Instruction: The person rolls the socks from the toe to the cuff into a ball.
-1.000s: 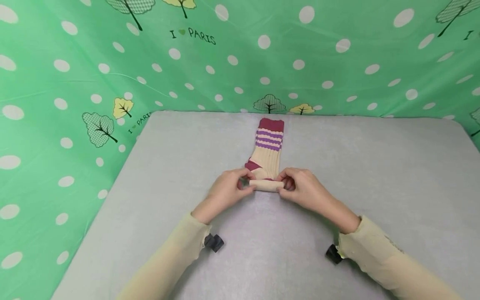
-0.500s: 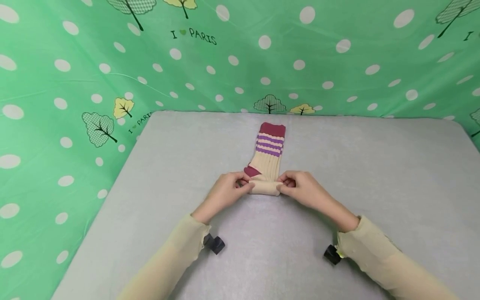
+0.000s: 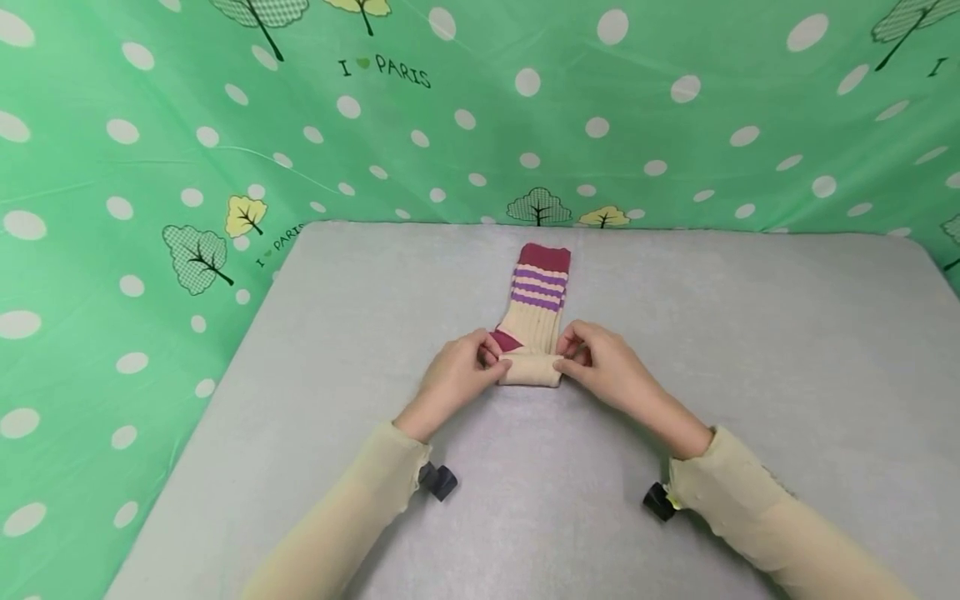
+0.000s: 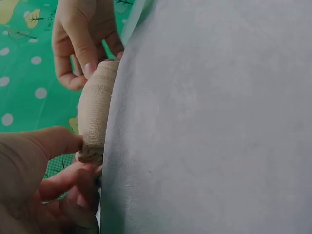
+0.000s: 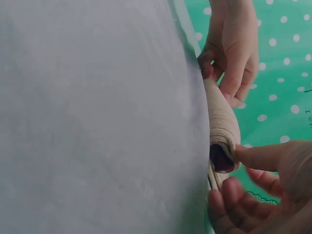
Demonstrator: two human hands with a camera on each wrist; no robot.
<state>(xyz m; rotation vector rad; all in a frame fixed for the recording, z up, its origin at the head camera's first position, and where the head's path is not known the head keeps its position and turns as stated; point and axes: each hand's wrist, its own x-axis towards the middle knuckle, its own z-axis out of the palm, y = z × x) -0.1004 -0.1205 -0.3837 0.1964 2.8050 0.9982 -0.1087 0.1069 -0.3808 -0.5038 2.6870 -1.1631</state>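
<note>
A cream ribbed sock with a maroon cuff and heel and purple stripes lies on the grey table, its cuff pointing away from me. Its near end is rolled into a thick cream roll. My left hand holds the roll's left end, thumb on top and fingers curled by the maroon heel. At the other end, my right hand has its thumb on the roll and its fingers bent beside it. The right wrist view shows the roll's spiral end with dark fabric inside.
The grey tabletop extends around the sock on all sides. Behind it and to the left hangs a green polka-dot cloth printed with trees. A small black device sits at the left cuff, another at the right.
The roll has become thicker and takes in more of the sock's foot. The cuff has shifted slightly toward me. Both hands stay at the roll's ends, the right one a little farther forward.
</note>
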